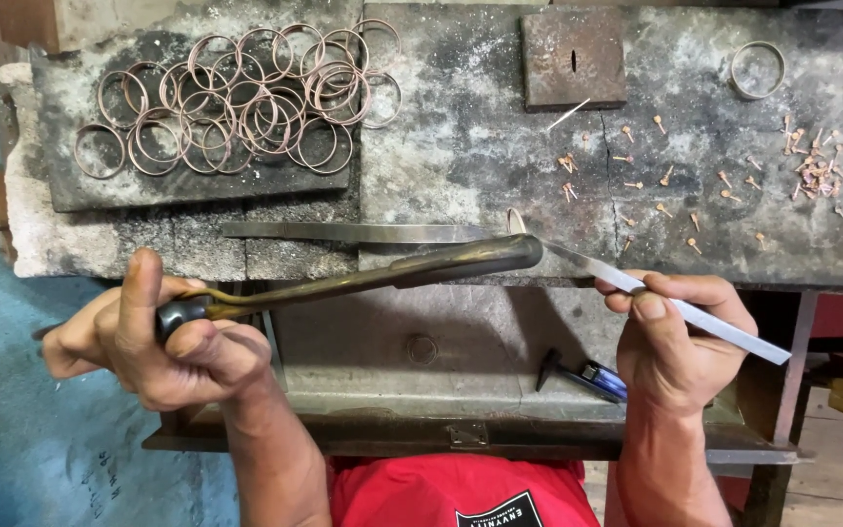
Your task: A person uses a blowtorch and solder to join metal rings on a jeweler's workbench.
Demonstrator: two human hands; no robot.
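Red cloth of the person's shirt (441,493) fills the near edge, with a small black label patch bearing pale print at its lower middle. Landmark for all positions: the charred work block (500,146).

Left hand (163,337), near and left of the block: fingers wrapped tight around the dark handle of a brass-coloured torch (373,276), thumb raised along it. The torch barrel runs right and slightly up; its dark nozzle ends at the block's near edge.

Right hand (680,342), near and right of the block: thumb and fingers pinched shut on long steel tweezers (636,291). The tips reach up-left to the nozzle, where they hold a small pale ring-like piece (516,222) just at the block's near edge. No flame is visible.

Below the block's near edge: a metal tray (392,390) holding a blue lighter (605,379) and a small black tool beside it.

On the block, near edge: a long flat steel strip (343,232). Right half: loose small copper pins (675,181), scattered, with a tighter heap toward the far right. Far middle: a rusty square plate (574,57) with a slot. Far right: one lone ring (757,69).

Far left of the block: a dark slab with a pile of many copper rings (246,102), overlapping.

Progress, judged: one piece is at the torch; most pins lie loose. I cannot tell which rings are finished.
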